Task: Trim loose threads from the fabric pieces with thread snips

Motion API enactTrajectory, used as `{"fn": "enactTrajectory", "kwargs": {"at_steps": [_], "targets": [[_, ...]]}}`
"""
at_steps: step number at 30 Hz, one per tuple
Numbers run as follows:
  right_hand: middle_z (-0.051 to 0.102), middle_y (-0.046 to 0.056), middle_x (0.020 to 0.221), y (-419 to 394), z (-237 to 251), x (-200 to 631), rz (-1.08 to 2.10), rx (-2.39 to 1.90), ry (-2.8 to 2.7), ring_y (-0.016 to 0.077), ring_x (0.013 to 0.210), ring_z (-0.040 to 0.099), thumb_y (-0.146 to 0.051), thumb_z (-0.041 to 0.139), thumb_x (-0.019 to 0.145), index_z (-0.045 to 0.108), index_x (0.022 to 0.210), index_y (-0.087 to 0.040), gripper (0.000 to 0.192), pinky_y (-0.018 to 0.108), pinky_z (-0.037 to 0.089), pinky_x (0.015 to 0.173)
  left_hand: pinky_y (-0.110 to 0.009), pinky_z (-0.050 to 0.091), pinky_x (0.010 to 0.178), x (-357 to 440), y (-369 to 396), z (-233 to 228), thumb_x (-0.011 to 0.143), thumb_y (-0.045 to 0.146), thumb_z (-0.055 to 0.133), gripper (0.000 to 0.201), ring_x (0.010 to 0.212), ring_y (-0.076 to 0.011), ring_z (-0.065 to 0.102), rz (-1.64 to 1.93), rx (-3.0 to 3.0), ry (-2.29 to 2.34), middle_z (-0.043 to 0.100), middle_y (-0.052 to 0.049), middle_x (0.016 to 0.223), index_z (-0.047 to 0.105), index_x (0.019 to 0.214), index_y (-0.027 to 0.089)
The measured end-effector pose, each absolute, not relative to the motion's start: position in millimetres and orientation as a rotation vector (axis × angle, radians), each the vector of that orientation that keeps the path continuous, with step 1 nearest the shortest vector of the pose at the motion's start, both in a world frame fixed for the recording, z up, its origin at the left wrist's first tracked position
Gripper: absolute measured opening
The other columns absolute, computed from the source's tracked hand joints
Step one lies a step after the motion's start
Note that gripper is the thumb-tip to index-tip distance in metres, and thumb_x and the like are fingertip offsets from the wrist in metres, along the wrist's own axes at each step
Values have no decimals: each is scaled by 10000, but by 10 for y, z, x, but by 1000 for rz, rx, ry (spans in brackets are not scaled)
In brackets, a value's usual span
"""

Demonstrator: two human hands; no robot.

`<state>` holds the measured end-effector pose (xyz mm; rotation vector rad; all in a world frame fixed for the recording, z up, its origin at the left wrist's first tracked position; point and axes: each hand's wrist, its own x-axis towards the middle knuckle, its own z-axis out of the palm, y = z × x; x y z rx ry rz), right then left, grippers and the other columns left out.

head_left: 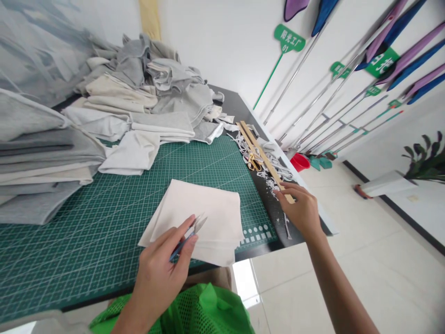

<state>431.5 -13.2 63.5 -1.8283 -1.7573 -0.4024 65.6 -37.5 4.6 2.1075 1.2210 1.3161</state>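
Observation:
My left hand point(167, 260) is closed around a pair of thread snips point(189, 236), their pointed blades aimed up and to the right. Beneath the blades lies a folded piece of cream fabric point(212, 208) on a green gridded cutting mat point(125, 204). Over at the table's right side, my right hand point(301, 206) pinches the near end of a long wooden ruler point(266, 160) between thumb and fingers. The ruler slants away from me across grey cord scraps point(278, 164) and small white trimmings point(269, 183).
Grey and cream fabric stacks point(38, 157) fill the left, with a looser fabric heap point(135, 79) behind. A yellow-handled tool point(254, 162) lies beside the ruler. Mops point(323, 83) lean on the wall at right, near a red basin point(300, 161) and a potted plant point(426, 157).

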Motion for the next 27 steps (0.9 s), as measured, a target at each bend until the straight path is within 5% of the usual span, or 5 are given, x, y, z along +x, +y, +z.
{"fn": "enactTrajectory", "kwargs": {"at_steps": [3,10,14,21,27], "targets": [[804,73,958,-201,646,4188,-369,-1757,-1765,254,890,763,-329,655,924,699,672,-213,281,418,615,851,-261,593,847,644,-388,45,983,233,587,397,1009,-169,733,1311,2111,1215,745,-62,1197,592,1380,221],[794,76,1049,-319,572,3985,-352,-1660,-1712,243,946,770,-173,571,937,767,1068,-226,241,419,629,893,-254,588,855,631,-407,39,981,230,592,418,1029,-166,728,1285,2118,1208,731,-60,1234,575,1398,242],[797,64,1000,-377,532,3936,-189,-1643,-1637,216,854,778,-136,531,945,765,1078,-215,280,401,655,835,-247,581,861,630,-407,33,984,224,588,429,1036,-161,723,1277,2123,1198,726,-58,1240,563,1411,250],[762,73,1178,-464,510,3841,-169,-1529,-1684,239,1103,730,-58,474,937,754,1101,-227,366,457,611,973,-227,568,854,632,-393,48,988,213,581,410,1003,-142,724,1289,2139,1188,740,-49,1195,573,1397,241],[777,66,1123,-532,522,3713,-147,-1565,-1635,250,1066,743,-85,521,924,767,1052,-251,323,456,619,954,-227,564,857,618,-401,51,986,212,583,417,982,-135,721,1278,2134,1178,744,-44,1169,566,1401,248]]}}
